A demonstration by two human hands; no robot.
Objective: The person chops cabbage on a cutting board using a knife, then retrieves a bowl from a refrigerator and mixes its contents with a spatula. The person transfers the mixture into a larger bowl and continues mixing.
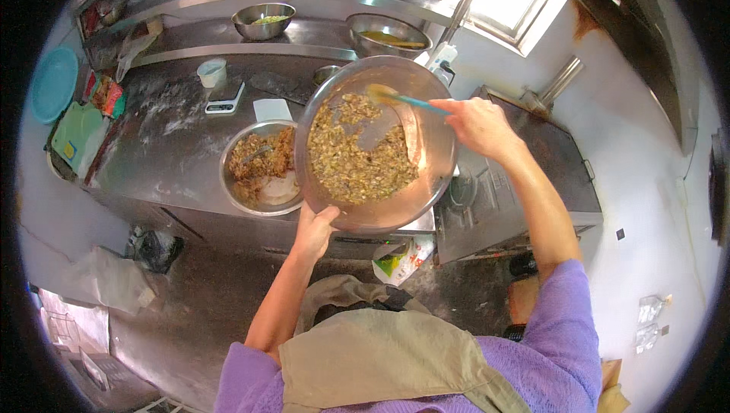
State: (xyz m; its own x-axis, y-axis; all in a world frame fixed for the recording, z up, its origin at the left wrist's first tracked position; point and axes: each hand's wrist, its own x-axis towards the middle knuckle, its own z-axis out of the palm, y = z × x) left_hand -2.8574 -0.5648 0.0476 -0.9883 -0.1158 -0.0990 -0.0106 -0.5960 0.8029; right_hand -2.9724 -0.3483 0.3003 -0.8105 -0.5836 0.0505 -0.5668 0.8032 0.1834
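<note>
Before me a large stainless steel bowl (pixel 436 145) is held tilted, a chopped, cooked-looking filling (pixel 353 167) spread over its bottom. My left hand (pixel 315 230) grips its near rim at the lower left. With my right hand (pixel 479 128) I hold a spatula (pixel 422 104) by its blue handle; its yellowish head rests inside the bowl near the far wall. Left of it, and partly covered by it, a smaller metal bowl (pixel 228 193) stands on the counter. Inside are a browner chopped mixture (pixel 256 156), a utensil and a pale patch at the bottom.
The steel counter (pixel 142 156) carries a digital scale (pixel 224 99), a white tub (pixel 211 73) and a white card-like sheet (pixel 272 110). Two metal bowls (pixel 263 21) sit on the shelf behind. A power strip (pixel 443 56) is at the back right. Bags (pixel 154 248) lie low on the left.
</note>
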